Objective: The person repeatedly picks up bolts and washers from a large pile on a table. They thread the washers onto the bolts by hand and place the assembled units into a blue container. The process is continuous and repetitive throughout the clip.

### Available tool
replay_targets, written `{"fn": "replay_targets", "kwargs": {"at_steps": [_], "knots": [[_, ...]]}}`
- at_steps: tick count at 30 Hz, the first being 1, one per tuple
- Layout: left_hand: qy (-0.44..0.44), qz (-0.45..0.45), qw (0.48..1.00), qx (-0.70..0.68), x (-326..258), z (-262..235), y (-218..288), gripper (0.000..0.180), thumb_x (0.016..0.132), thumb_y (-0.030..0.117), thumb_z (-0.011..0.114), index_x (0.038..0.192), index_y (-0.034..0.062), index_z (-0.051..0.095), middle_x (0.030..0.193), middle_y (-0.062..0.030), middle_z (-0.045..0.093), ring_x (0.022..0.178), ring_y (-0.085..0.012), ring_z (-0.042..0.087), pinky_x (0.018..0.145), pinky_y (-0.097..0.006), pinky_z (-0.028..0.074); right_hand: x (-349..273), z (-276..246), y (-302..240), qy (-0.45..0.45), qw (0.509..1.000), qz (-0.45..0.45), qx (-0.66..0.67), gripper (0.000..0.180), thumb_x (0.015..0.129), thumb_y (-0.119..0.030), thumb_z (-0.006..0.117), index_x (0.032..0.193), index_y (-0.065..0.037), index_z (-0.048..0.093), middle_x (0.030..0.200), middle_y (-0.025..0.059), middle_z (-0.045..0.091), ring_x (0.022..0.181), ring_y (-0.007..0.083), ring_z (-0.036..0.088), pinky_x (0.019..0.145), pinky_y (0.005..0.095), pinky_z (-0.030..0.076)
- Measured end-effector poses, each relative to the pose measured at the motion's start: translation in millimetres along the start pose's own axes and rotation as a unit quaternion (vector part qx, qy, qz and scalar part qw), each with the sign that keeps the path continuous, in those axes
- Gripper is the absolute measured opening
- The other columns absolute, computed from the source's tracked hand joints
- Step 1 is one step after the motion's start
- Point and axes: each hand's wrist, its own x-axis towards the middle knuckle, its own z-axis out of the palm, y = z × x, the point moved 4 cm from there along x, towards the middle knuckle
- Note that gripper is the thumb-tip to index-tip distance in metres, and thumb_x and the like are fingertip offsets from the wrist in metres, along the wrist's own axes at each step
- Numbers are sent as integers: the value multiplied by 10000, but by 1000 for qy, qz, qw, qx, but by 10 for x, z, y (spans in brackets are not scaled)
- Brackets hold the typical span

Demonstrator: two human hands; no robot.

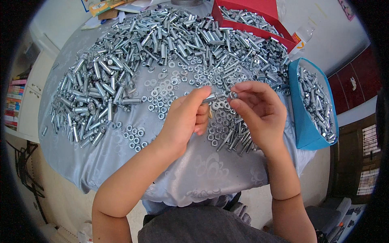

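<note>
My left hand (184, 117) is closed around a silvery sleeve anchor bolt (209, 98), its end pointing toward my right hand. Between the thumb and fingers of my right hand (261, 111) is a small hex nut (233, 95), just off the bolt's end. Loose nuts (158, 104) and flat washers (162, 77) lie on the cloth beyond my hands. Below my right hand, a bunch of thin bolts (239, 139) lies beside more nuts. A heap of metal sleeves (170, 38) covers the far side, and sleeve anchors (99, 87) are piled at the left.
A grey patterned tablecloth (210, 172) covers the round table. At the far right stands a red box (283, 40) of metal parts, with a plastic bottle (304, 34) beside it. Nearer, a blue fabric bin (302, 129) holds more parts. Papers (133, 6) lie at the back.
</note>
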Motion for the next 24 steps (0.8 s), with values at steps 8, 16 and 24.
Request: {"fn": "replay_targets", "kwargs": {"at_steps": [8,16,24], "knots": [[-53,-32,997,-35,4,10,3,444,854,352,403,503,173,199,440,51,222,381,-78,258,414,-239,248,1,11,30,-33,999,13,37,289,741,77,595,1009,21,504,962,98,578,871,145,564,781,254,458],[-85,-27,996,4,-3,44,-17,444,854,361,387,499,181,190,429,44,246,367,-78,257,411,-242,249,14,4,13,-33,995,37,83,299,737,76,597,1016,28,499,957,106,586,871,156,570,780,259,463],[-81,-30,996,-3,-33,55,18,451,860,367,362,498,176,175,422,37,233,372,-86,242,417,-252,250,-17,8,-27,-61,997,34,37,310,720,70,618,1020,22,557,965,98,589,881,154,568,775,253,465]]}}
